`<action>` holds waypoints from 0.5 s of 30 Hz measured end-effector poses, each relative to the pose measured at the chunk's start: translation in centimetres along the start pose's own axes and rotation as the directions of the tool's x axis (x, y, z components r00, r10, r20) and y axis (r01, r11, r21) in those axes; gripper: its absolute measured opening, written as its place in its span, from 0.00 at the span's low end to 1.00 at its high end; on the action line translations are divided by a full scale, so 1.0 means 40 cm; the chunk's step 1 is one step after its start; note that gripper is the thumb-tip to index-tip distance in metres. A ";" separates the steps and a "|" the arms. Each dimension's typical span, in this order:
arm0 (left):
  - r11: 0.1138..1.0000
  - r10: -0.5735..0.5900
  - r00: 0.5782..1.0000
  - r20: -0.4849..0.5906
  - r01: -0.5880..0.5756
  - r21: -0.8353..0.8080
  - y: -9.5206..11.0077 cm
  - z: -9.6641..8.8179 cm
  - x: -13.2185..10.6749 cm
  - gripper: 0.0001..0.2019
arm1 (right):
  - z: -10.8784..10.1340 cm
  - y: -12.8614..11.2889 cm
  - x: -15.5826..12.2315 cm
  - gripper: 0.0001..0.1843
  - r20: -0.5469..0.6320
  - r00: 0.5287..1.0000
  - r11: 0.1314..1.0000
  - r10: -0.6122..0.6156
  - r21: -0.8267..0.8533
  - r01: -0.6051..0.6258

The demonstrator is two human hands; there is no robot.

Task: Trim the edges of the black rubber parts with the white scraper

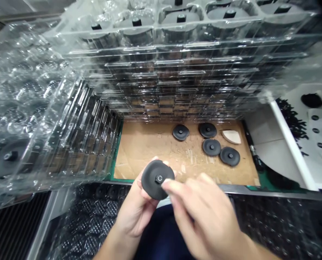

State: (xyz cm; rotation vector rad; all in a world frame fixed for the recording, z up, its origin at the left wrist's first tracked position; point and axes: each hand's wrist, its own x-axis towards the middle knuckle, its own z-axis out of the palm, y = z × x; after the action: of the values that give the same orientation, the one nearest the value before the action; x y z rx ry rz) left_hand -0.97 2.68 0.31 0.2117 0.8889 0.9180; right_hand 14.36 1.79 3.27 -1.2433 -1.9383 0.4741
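My left hand [135, 211] holds up a dark grey, rounded disc-like part [154, 186] with a short hollow post at its centre. Its fingers wrap behind and under the rim, and the post faces up toward me. My right hand [206, 211] is closed, with thumb and forefinger pinched together right at the post. Whatever is between these fingertips, if anything, is too small and blurred to make out. Similar dark parts lie post-up on the cardboard beyond my hands: one [180, 132] alone, and a group of three [211, 147] to its right.
Tall stacks of clear plastic trays [177, 68] rise at the back and on the left [55, 119]. A cream, curved piece [231, 137] lies on the cardboard sheet [139, 148]. On the right stands a white panel [293, 144], with a pile of small black pieces [291, 117] behind it.
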 end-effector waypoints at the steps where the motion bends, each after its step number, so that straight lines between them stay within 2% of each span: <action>1: 1.000 0.003 1.000 -0.011 -0.003 0.008 0.002 0.000 -0.003 0.22 | 0.003 -0.002 0.001 0.11 0.017 1.000 0.999 -0.012 0.048 0.012; 3: 0.999 0.036 0.999 -0.018 -0.036 0.000 0.003 0.000 -0.007 0.22 | 0.005 0.000 0.003 0.10 0.038 0.999 0.993 0.031 0.113 -0.035; 5: 0.997 0.074 0.997 -0.010 -0.074 -0.014 0.001 0.002 -0.006 0.21 | 0.002 0.000 0.004 0.09 0.014 0.995 0.993 0.094 0.070 -0.095; 7: 0.997 0.075 0.997 -0.005 -0.075 -0.020 -0.003 0.005 -0.003 0.20 | 0.000 -0.005 0.003 0.10 -0.025 0.998 0.998 0.064 0.028 -0.064; 9: 0.997 0.073 0.997 -0.013 -0.074 -0.030 -0.009 0.008 0.003 0.19 | 0.004 0.002 0.001 0.11 0.002 1.000 0.997 0.005 0.079 -0.005; 10: 0.995 0.088 0.996 -0.026 -0.089 -0.040 -0.012 0.008 0.006 0.19 | 0.009 0.015 0.000 0.11 0.024 0.999 0.993 0.023 0.119 -0.026; 12: 0.988 0.134 0.989 -0.065 -0.138 -0.063 -0.016 0.006 0.015 0.21 | 0.026 0.064 -0.006 0.11 0.046 0.982 0.972 0.182 0.145 -0.187; 14: 0.982 0.166 0.980 -0.107 -0.175 -0.076 -0.018 0.002 0.023 0.22 | 0.054 0.130 -0.022 0.11 0.019 0.927 0.922 0.375 0.101 -0.375; 15: 0.981 0.169 0.977 -0.127 -0.179 -0.076 -0.018 -0.001 0.027 0.23 | 0.072 0.162 -0.037 0.12 0.007 0.906 0.902 0.424 0.084 -0.423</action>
State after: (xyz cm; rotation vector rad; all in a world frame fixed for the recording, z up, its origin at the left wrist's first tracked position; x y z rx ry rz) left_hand -0.25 3.05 -0.69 0.1618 0.9498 1.1404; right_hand 16.37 3.68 -3.40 -1.6139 -1.6142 0.7583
